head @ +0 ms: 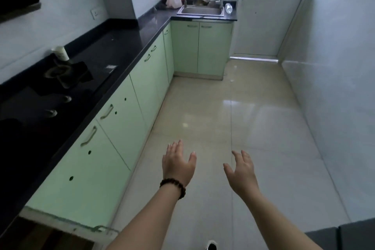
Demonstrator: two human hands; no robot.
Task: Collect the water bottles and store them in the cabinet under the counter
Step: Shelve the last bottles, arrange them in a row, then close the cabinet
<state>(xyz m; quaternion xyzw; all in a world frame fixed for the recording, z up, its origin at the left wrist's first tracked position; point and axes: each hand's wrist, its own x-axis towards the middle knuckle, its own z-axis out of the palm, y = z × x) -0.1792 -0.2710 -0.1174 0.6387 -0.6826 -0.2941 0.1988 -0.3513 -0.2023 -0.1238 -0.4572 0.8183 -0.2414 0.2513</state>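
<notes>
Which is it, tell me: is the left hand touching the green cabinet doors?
Apart. The head view shows the left hand open over bare floor tiles, with a clear strip of floor between it and the green cabinet doors.

Both forearms extended forward, bare, roughly parallel, hands well apart. Left hand palm down, fingers straight and slightly spread, thumb out to the right; holding nothing. Dark beaded bracelet round the left wrist. Right hand back up, fingers loosely bent, thumb spread toward the left; holding nothing. Neither hand touching anything.
</notes>
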